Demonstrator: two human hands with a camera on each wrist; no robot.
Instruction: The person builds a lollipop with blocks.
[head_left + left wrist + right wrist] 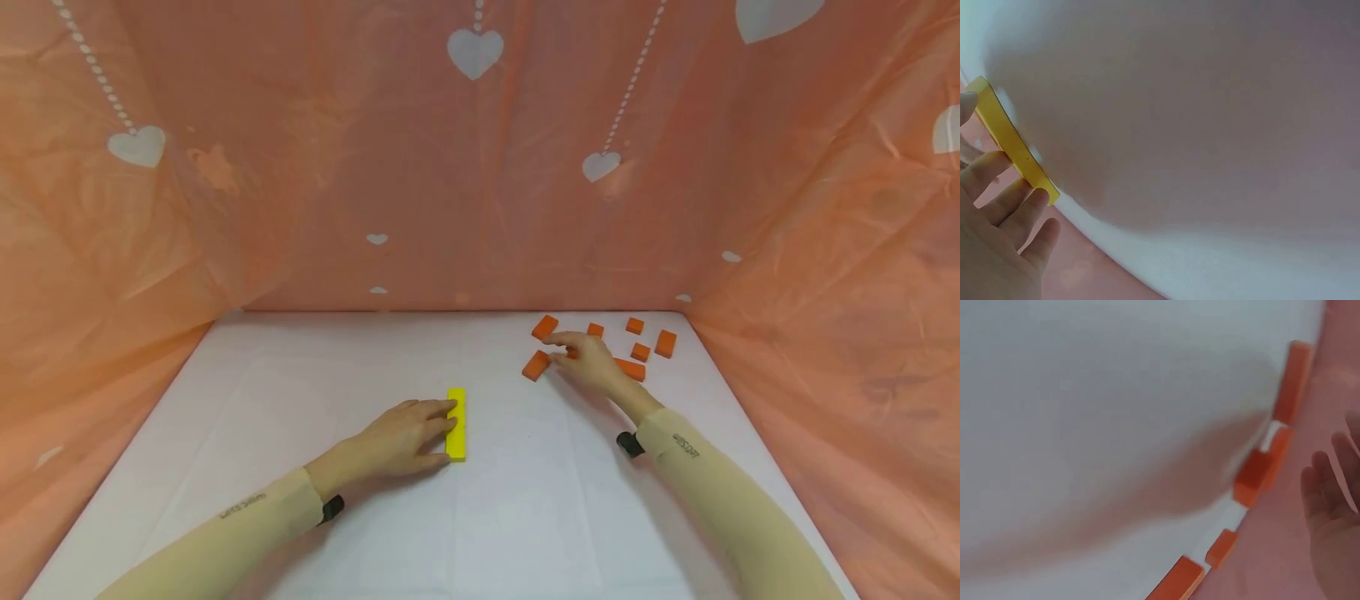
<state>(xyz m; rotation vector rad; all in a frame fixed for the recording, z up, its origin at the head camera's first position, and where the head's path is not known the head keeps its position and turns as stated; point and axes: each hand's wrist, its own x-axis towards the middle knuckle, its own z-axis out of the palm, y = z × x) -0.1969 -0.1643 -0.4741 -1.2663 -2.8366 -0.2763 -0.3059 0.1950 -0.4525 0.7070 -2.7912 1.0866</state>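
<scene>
A narrow, bright yellow block (458,439) lies lengthwise on the white surface near the middle of the head view. My left hand (393,437) touches its left side with fairly straight fingers, the thumb by its near end. The left wrist view shows the fingertips along the yellow block (1013,140). Farther right, my right hand (588,362) is over a group of small orange blocks, fingers extended and loosely spread. Its fingertips are close to two of them, a far orange block (545,327) and a nearer orange block (536,365). In the right wrist view the right hand (1335,512) holds nothing.
More orange blocks lie scattered at the back right, among them a longer orange block (632,370) beside the right wrist and an upright-looking orange block (665,343) at the far right. A pink curtain (465,225) with white hearts encloses the white tabletop (510,517) on three sides.
</scene>
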